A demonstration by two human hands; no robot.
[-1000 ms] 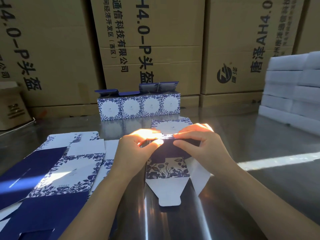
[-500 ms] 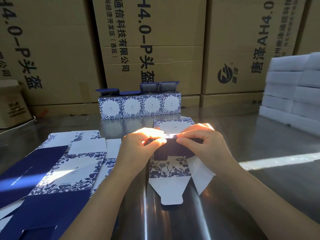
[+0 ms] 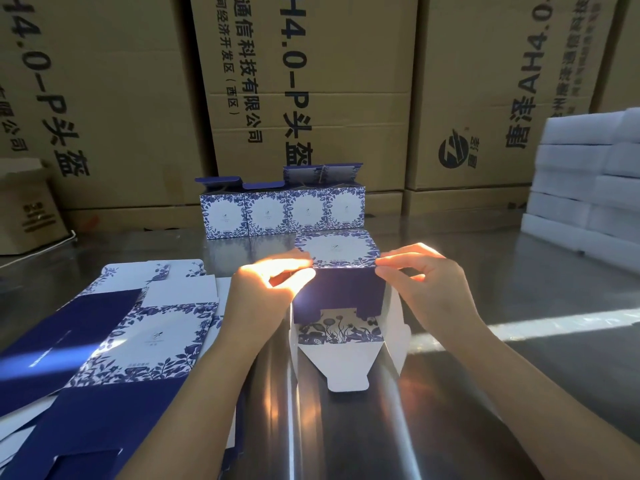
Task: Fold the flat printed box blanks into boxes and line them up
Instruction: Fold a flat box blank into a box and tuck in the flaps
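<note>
A blue-and-white floral box blank (image 3: 341,292) lies half folded on the steel table in front of me, its open end with white flaps turned toward me. My left hand (image 3: 268,289) pinches its upper left corner. At the upper right corner, my right hand (image 3: 424,287) pinches the fold line. A row of several folded boxes (image 3: 282,212) stands behind, some lids raised. A pile of flat blanks (image 3: 114,344) lies to my left.
Large brown cartons (image 3: 304,91) form a wall behind the table. White foam blocks (image 3: 588,178) are stacked at the right. A small brown carton (image 3: 24,209) sits far left. A sunlit strip crosses the steel table (image 3: 519,375).
The blank has opened up taller: its printed top panel has risen and my hands have spread apart to its two upper corners.
</note>
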